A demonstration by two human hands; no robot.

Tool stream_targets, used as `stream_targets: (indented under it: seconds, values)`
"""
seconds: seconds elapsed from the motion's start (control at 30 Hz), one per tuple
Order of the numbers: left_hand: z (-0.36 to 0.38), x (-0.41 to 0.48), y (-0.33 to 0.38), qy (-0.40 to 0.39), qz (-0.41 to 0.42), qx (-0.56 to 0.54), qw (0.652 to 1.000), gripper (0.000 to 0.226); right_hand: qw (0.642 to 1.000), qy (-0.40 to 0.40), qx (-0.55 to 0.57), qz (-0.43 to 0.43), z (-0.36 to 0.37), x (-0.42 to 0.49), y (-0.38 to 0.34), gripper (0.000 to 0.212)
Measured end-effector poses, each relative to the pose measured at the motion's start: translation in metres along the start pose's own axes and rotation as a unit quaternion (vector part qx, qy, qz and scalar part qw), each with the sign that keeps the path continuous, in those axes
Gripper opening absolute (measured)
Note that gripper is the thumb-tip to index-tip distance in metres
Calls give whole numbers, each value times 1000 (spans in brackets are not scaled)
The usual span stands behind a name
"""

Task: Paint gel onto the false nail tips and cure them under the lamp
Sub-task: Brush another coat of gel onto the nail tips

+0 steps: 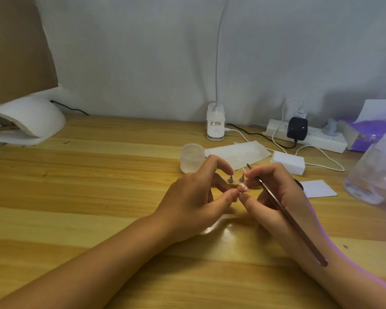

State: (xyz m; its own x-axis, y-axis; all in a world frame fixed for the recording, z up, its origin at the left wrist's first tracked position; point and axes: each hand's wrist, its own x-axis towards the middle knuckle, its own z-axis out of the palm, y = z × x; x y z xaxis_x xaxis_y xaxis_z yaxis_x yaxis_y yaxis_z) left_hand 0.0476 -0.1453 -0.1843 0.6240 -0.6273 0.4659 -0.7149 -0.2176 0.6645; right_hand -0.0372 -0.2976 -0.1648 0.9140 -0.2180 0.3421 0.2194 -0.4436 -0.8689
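Head view. At centre frame the left hand (196,192) pinches one pink false nail tip (243,188) at its thumb, probably to steady it for painting. The right hand (276,197) grips one brush (283,210) pen-fashion, bristles pointing away, and its fingertips also meet the tip. Just behind stand two metal holders (230,179), each apparently bearing a tip. Beyond sits one frosted jar (192,158). One curing lamp (27,121) waits at upper left, within reach.
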Motion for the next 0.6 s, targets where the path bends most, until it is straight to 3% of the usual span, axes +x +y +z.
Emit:
stream_targets:
  seconds: [0.17, 0.5, 0.6]
  values:
    - [-3, 2, -5, 90, -93, 94, 987, 29, 998, 52, -17, -32, 0, -5, 15, 40]
    - [-3, 4, -14, 36, -160, 150, 975, 34, 997, 70, -21, -38, 0, -3, 20, 45]
    - [-4, 5, -15, 25, -155, 159, 975, 24, 996, 69, -21, -46, 0, -4, 21, 45]
